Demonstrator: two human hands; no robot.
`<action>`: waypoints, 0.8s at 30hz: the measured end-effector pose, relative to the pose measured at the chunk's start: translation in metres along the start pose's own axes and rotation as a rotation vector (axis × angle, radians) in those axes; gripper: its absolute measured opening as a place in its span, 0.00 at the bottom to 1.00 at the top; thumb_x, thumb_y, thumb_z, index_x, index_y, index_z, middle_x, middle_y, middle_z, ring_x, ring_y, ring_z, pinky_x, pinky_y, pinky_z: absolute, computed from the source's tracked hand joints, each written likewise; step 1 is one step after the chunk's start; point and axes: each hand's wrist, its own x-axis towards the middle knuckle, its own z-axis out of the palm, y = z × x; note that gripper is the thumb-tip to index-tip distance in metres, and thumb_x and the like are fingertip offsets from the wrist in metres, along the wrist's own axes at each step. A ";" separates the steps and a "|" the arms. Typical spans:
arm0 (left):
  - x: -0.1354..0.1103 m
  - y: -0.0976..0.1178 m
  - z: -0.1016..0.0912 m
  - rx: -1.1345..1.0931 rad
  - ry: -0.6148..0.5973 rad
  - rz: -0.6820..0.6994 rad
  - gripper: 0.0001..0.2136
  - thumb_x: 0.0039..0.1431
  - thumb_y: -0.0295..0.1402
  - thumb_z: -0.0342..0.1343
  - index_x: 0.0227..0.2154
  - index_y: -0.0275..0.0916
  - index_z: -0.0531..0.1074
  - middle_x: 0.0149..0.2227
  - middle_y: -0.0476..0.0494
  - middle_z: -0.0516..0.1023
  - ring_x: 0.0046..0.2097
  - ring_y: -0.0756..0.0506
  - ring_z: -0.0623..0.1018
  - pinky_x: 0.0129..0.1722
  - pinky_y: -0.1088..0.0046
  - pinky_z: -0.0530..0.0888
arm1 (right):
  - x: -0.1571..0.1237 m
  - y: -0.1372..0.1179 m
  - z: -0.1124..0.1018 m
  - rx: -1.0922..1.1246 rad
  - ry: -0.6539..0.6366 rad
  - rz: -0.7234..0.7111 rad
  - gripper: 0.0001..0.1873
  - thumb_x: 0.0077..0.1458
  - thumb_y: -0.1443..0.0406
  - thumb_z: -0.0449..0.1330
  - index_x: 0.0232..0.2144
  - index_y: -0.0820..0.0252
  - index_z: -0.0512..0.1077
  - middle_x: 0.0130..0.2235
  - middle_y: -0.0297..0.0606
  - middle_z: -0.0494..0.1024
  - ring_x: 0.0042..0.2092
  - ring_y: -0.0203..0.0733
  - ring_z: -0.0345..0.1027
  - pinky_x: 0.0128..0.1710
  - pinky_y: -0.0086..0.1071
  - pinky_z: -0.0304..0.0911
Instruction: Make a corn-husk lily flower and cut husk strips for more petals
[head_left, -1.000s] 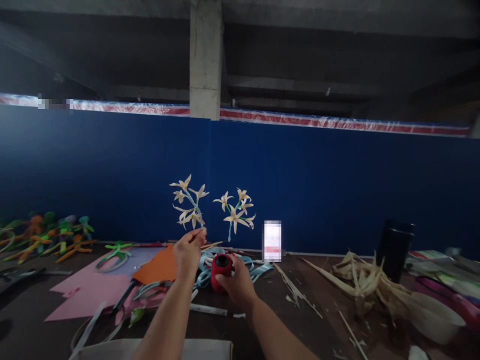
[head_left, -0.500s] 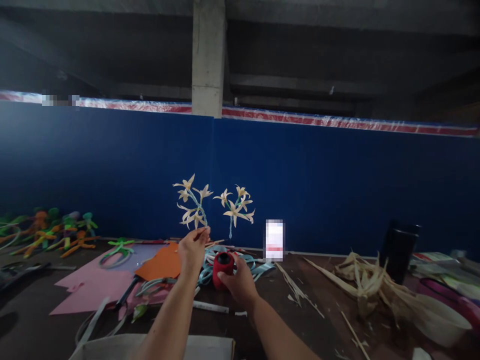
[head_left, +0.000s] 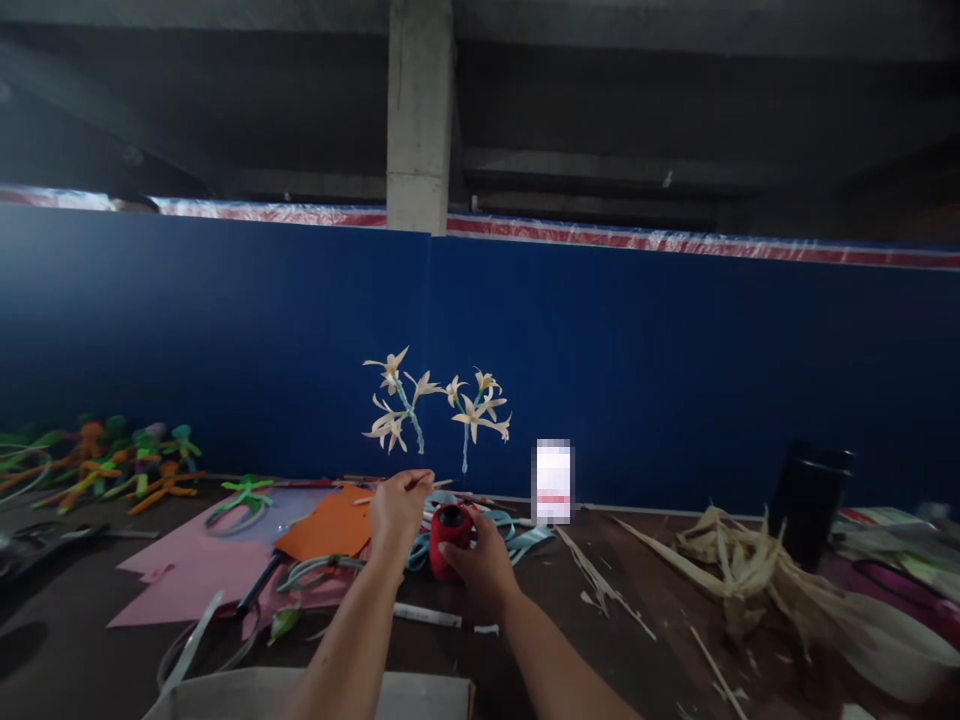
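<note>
Left hand (head_left: 400, 508) fingertips pinched on base of pale flower sprig (head_left: 391, 428) at its 12 o'clock, right hand (head_left: 486, 562) cupped round red pot (head_left: 448, 535); sprig likely light, brittle, so grip stem only.

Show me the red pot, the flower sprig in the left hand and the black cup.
red pot (head_left: 442, 546), head view, on its front wall below the dark mouth.
flower sprig (head_left: 389, 429), head view, on its lower pale blossoms.
black cup (head_left: 810, 500), head view, on its side wall.
</note>
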 end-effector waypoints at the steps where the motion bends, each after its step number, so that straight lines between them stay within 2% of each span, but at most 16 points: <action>1: -0.001 0.000 0.000 0.024 0.000 0.008 0.10 0.45 0.41 0.59 0.28 0.42 0.79 0.24 0.45 0.80 0.28 0.43 0.77 0.29 0.71 0.68 | 0.000 0.000 0.000 0.001 0.000 0.004 0.30 0.38 0.62 0.63 0.47 0.58 0.70 0.46 0.43 0.74 0.47 0.50 0.68 0.48 0.38 0.61; 11: -0.005 0.002 0.001 0.123 0.053 0.086 0.10 0.49 0.40 0.56 0.30 0.43 0.79 0.30 0.43 0.82 0.35 0.42 0.78 0.35 0.70 0.68 | -0.002 -0.003 -0.001 0.011 -0.003 0.016 0.30 0.38 0.63 0.63 0.48 0.60 0.70 0.46 0.45 0.74 0.47 0.50 0.68 0.47 0.38 0.62; 24: -0.006 0.001 0.003 0.159 0.012 0.103 0.11 0.52 0.39 0.54 0.33 0.41 0.79 0.31 0.45 0.82 0.36 0.44 0.79 0.36 0.73 0.69 | -0.001 -0.001 -0.001 0.067 -0.009 0.039 0.30 0.37 0.63 0.64 0.47 0.56 0.70 0.45 0.40 0.75 0.46 0.48 0.69 0.45 0.36 0.64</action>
